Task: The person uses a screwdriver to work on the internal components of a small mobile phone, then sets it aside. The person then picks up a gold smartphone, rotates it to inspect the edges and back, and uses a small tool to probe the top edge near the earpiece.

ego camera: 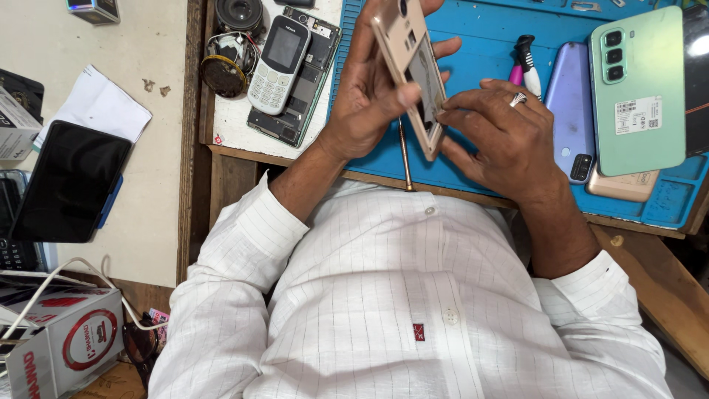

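Left hand (369,89) grips gold phone (412,70) above blue mat (480,52), near bench front edge. Right hand (491,137) pinches its lower edge w/ fingertips. Back looks partly lifted, not off yet; separation probably still left. Screwdriver (404,155) lies beneath.

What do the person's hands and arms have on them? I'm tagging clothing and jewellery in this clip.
Both arms wear a white long-sleeved shirt with thin dark stripes, its cuffs pushed up the forearms. The right hand carries a silver ring on one finger. The left hand is bare, with no ring or watch visible.
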A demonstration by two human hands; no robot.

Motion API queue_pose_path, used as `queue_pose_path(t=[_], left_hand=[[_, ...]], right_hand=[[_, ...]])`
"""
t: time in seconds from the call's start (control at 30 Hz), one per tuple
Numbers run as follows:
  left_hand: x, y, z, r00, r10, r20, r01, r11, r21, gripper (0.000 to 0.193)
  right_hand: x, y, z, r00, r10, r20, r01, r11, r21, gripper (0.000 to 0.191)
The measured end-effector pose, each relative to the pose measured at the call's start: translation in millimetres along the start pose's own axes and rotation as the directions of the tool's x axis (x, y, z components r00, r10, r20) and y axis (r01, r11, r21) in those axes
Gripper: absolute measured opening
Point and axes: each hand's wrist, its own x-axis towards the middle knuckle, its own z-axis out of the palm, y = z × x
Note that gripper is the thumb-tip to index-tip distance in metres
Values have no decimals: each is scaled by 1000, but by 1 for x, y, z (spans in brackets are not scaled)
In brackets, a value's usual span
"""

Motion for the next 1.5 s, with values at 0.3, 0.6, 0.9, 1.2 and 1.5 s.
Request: queue_pose_path(t=[0.3,0.6,0.9,1.2,1.5], left_hand=[[8,10,-1,993,-106,42,114,885,-452,48],[4,2,-1,940,-281,-194,196,909,-368,37],[3,-2,-1,938,-298,-177,227,914,-337,47],[2,3,1,940,-304,-155,276,944,-182,56],[6,3,-7,966,-234,111,259,887,-382,62]], right_hand=[[0,1,-2,982,-110,-156,123,990,76,30],[-4,2,1,976,-136,-170,159,978,132,52],[-5,-1,1,982,-149,-118,164,978,129,66],[1,-4,-2,988,-136,-68,145,979,147,55],[5,-6,-3,990,-135,-41,140,974,176,43]])
